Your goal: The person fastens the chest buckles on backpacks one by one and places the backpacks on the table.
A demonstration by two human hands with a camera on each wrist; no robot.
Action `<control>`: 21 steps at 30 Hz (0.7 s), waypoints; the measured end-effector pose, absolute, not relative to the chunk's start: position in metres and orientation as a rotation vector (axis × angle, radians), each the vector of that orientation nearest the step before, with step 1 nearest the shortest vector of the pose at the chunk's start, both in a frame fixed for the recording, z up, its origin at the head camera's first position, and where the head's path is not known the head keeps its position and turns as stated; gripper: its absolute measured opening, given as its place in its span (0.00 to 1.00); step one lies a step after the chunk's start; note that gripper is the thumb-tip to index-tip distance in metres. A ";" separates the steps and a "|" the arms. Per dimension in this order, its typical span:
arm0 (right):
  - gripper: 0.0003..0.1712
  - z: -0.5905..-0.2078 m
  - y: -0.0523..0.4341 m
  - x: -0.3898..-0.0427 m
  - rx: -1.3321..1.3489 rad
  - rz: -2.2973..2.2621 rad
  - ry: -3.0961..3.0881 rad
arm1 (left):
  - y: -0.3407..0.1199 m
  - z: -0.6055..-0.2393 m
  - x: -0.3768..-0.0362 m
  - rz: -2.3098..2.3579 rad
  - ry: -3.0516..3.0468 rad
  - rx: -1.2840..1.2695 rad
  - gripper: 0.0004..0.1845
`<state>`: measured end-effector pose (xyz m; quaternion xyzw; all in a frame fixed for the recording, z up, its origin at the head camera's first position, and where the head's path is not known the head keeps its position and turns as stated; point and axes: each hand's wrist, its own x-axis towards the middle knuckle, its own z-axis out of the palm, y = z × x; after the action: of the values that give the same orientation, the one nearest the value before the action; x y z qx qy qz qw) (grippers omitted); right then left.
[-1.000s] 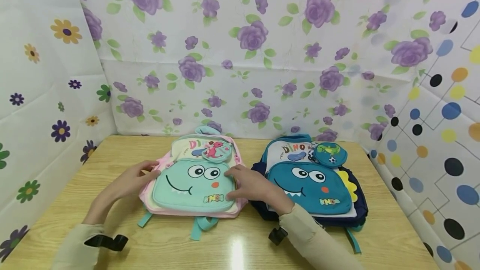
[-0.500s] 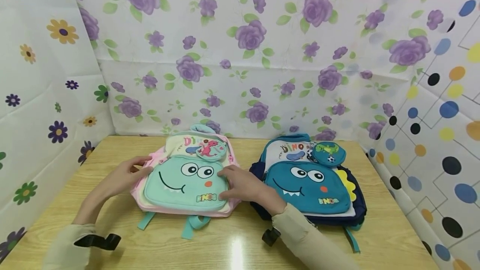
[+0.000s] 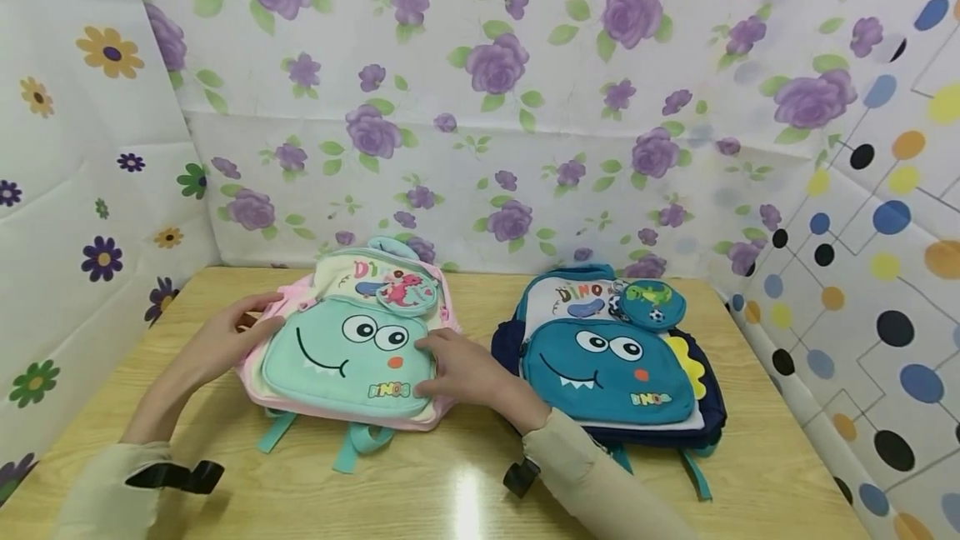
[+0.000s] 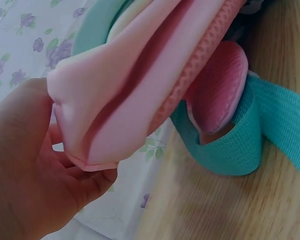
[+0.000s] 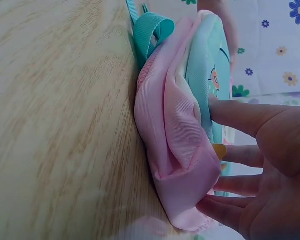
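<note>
In the head view a mint and pink backpack (image 3: 352,348) with a smiling dinosaur face lies face up at the left of the table, teal straps poking out below. My left hand (image 3: 225,336) grips its left side; up close in the left wrist view, the thumb and fingers hold the pink side pocket (image 4: 105,110). At the opposite side my right hand (image 3: 468,369) holds the backpack's edge. The right wrist view shows that thumb against the mint front pocket (image 5: 199,65) and fingertips on the pink side (image 5: 190,165). The underside is hidden.
A blue dinosaur backpack (image 3: 607,365) lies just right of my right hand, with a round green-dinosaur pouch (image 3: 652,305) clipped on. Both rest on a wooden table (image 3: 420,498). Floral cloth (image 3: 442,123) hangs behind, and patterned cloths stand at both sides.
The mint and pink backpack has slid left, away from the blue one, with both my hands moving along with it. The blue backpack stays in place as the head view shifts slightly.
</note>
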<state>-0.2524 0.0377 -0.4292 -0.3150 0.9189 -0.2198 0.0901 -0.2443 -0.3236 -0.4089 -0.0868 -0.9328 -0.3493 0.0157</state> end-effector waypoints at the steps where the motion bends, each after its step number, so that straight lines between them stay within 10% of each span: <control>1: 0.38 -0.429 0.037 -0.252 -0.938 -0.648 2.738 | -0.324 -0.409 -0.244 -1.088 -2.888 -0.264 0.31; 21: 0.39 -0.429 0.028 -0.256 -0.938 -0.739 2.686 | -0.306 -0.368 -0.244 -1.195 -2.704 -0.175 0.28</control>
<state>-0.2555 0.0277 -0.4286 -0.3176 0.9091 -0.2501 0.1007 -0.2438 -0.3058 -0.3685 -0.0590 -0.9093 -0.4019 0.0902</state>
